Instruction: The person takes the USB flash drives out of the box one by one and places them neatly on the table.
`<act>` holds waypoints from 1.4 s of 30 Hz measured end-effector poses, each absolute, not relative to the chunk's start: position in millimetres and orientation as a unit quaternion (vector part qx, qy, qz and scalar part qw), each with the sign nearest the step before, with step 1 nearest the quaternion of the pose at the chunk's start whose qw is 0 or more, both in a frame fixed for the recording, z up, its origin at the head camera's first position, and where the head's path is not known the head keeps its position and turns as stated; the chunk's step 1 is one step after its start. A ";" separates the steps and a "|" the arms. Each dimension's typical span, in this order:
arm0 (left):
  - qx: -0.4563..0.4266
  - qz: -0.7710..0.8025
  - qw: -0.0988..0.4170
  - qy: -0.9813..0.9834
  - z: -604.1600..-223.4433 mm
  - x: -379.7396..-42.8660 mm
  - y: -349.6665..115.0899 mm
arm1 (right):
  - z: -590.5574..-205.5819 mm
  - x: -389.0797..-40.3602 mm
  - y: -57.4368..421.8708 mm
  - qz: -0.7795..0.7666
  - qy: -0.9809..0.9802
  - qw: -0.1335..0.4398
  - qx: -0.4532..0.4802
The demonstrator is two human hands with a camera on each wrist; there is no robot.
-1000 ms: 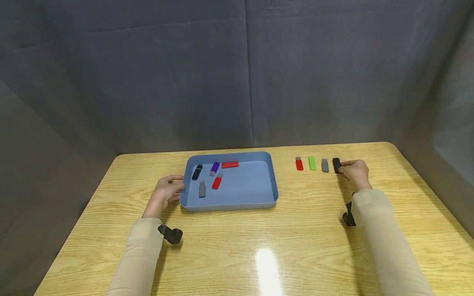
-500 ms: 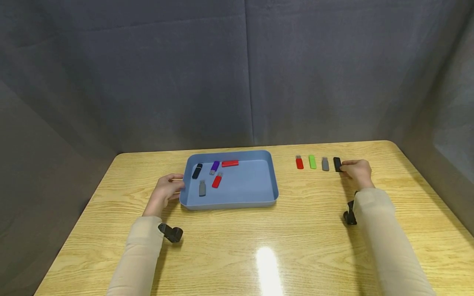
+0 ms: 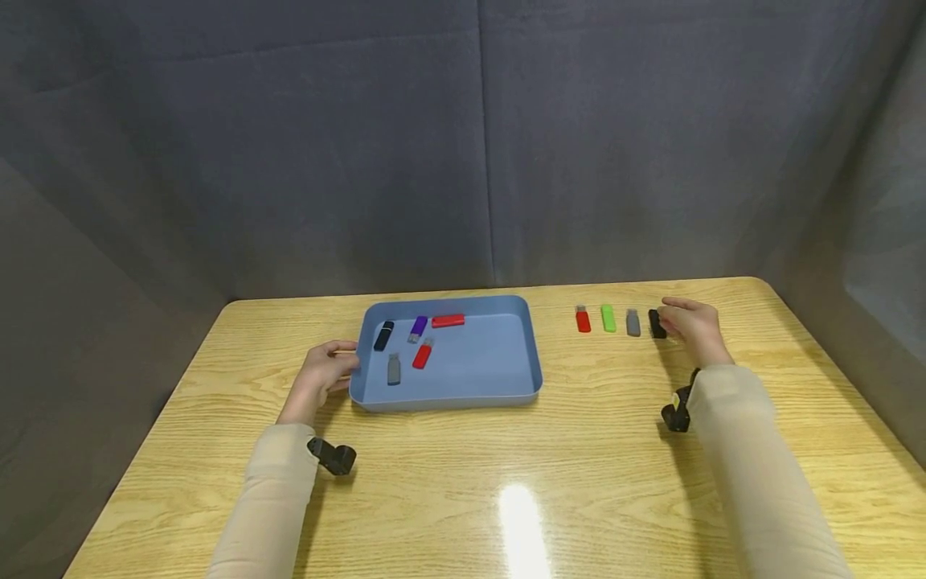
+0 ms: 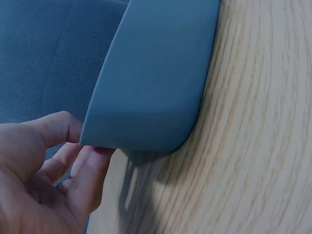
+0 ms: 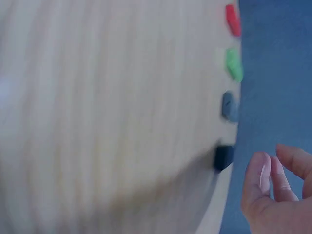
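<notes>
My left hand point(image 3: 327, 372) holds the left end of a shallow blue tray point(image 3: 492, 401); in the left wrist view, its fingers and thumb meet the tray wall point(image 4: 156, 78) near a corner. My right hand point(image 3: 696, 328) is beside a black USB stick point(image 3: 656, 324) on the table. The right wrist view shows this hand point(image 5: 280, 190) apart from the black USB stick point(image 5: 224, 157), thumb and fingers spread with nothing between them. A grey USB stick point(image 3: 633, 323), a green one point(image 3: 608, 318) and a red one point(image 3: 583, 319) lie in a row to its left.
Inside the tray are a black USB stick point(image 3: 383, 336), a purple one point(image 3: 417, 330), a grey one point(image 3: 394, 370) and two red ones point(image 3: 448, 320). The wooden table point(image 3: 448, 482) ends at a dark curtain point(image 3: 362, 161) behind.
My right hand has let go of the black USB stick and its fingers have parted. My left hand has stayed at the tray.
</notes>
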State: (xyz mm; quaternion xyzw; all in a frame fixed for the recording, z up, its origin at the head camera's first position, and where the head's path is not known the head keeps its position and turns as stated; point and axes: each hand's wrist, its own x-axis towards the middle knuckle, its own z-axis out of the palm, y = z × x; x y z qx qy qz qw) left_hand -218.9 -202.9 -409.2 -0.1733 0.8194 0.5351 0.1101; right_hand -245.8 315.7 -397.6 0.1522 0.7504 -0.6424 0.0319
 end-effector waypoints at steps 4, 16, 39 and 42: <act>-0.173 0.536 0.112 0.819 -409.3 -218.2 -203.9 | -389.6 -249.8 300.5 -0.659 0.740 0.042 0.126; -0.154 0.544 0.125 0.815 -408.3 -216.7 -206.1 | -365.2 -260.0 239.5 -0.684 0.718 0.099 0.087; -0.133 0.554 0.047 0.821 -412.8 -222.5 -193.7 | -372.4 -255.2 126.3 -0.656 0.737 0.159 0.023; -0.140 0.549 0.032 0.823 -413.8 -223.2 -192.4 | -374.8 -252.7 115.0 -0.656 0.737 0.164 0.012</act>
